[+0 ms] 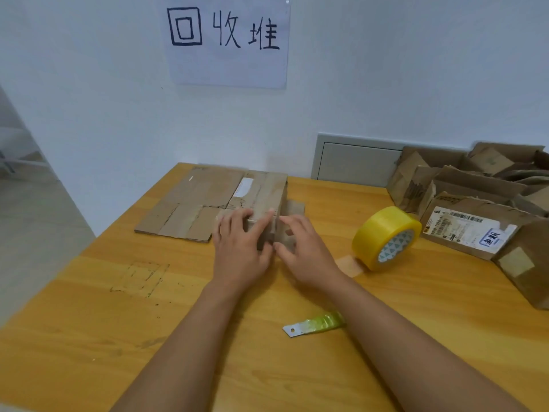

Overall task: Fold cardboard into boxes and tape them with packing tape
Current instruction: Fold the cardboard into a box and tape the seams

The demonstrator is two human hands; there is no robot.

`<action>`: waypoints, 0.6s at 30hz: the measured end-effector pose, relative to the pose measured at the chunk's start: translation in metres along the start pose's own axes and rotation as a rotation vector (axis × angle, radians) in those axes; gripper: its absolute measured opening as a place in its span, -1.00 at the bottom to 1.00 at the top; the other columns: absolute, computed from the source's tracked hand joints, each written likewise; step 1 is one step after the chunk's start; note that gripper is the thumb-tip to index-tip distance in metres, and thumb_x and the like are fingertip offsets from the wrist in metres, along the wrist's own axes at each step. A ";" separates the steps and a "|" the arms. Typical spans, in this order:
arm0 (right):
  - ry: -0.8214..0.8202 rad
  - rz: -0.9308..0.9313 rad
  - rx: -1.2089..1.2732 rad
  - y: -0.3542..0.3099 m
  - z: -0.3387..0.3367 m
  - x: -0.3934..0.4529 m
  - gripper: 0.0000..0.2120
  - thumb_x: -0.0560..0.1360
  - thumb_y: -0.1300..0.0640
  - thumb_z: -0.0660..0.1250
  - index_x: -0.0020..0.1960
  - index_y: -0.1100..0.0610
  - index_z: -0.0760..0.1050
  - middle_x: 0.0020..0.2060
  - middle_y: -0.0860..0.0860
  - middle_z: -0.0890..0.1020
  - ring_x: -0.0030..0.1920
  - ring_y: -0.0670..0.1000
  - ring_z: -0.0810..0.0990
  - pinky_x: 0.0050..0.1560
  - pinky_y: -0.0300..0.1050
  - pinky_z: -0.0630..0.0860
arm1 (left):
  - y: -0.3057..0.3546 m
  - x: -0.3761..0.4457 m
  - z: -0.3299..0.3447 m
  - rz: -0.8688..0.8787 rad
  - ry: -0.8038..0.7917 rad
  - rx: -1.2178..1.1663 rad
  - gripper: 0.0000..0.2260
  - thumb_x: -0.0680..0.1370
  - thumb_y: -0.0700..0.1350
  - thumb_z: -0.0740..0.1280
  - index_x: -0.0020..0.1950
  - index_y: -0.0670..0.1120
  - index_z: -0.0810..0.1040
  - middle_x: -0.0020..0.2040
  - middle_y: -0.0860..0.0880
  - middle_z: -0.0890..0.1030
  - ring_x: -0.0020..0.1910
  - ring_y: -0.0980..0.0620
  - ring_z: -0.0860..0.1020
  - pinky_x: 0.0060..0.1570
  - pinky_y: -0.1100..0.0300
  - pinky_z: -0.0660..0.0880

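Box (267,197) near end: mostly covered by left hand (240,251) and right hand (306,254).
Flap right of box: only a corner showing.
Knife (315,324) handle: passes under right forearm.
Used boxes (475,203) right of box: cut by frame edge.
Label print there: too small to read.
Forearms: cut at bottom edge.

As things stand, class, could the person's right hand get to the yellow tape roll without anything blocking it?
Probably yes. The right hand rests on the box, and the yellow tape roll stands just to its right on the table with only bare tabletop between them.
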State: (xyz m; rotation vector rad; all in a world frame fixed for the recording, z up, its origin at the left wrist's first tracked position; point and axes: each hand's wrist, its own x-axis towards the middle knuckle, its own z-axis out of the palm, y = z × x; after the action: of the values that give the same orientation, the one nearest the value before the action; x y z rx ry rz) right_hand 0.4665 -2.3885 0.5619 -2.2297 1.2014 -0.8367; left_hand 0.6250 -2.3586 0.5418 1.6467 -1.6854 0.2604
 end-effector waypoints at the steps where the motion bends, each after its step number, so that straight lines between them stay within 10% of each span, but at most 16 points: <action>1: 0.021 0.003 0.001 0.000 0.004 0.001 -0.50 0.57 0.07 0.34 0.47 0.08 0.33 0.34 -0.05 0.39 0.26 -0.05 0.45 0.27 -0.04 0.46 | -0.001 0.000 -0.003 -0.010 -0.015 -0.029 -0.45 0.41 -0.05 0.31 0.43 0.09 0.43 0.25 -0.04 0.49 0.32 -0.05 0.34 0.38 -0.10 0.17; 12: 0.106 0.066 0.088 0.003 0.017 -0.004 -0.50 0.58 0.13 0.33 0.49 0.11 0.34 0.34 -0.02 0.48 0.29 -0.04 0.48 0.32 -0.01 0.45 | -0.006 0.003 -0.013 -0.161 -0.074 -0.270 -0.52 0.36 0.11 0.18 0.24 0.15 0.61 0.42 0.01 0.38 0.40 -0.01 0.32 0.37 -0.11 0.21; 18: 0.120 0.116 0.184 0.006 0.017 -0.004 -0.43 0.58 0.16 0.32 0.55 0.12 0.26 0.36 -0.06 0.43 0.32 -0.12 0.42 0.33 -0.08 0.46 | 0.007 0.002 -0.022 -0.421 -0.084 -0.780 -0.42 0.43 -0.11 0.26 0.47 0.05 0.37 0.45 0.03 0.38 0.40 0.17 0.37 0.36 0.12 0.40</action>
State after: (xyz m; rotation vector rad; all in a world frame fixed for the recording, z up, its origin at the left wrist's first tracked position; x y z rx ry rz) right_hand 0.4734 -2.3857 0.5449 -1.9679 1.2413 -1.0032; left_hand 0.6269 -2.3453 0.5608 1.3517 -1.2102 -0.6075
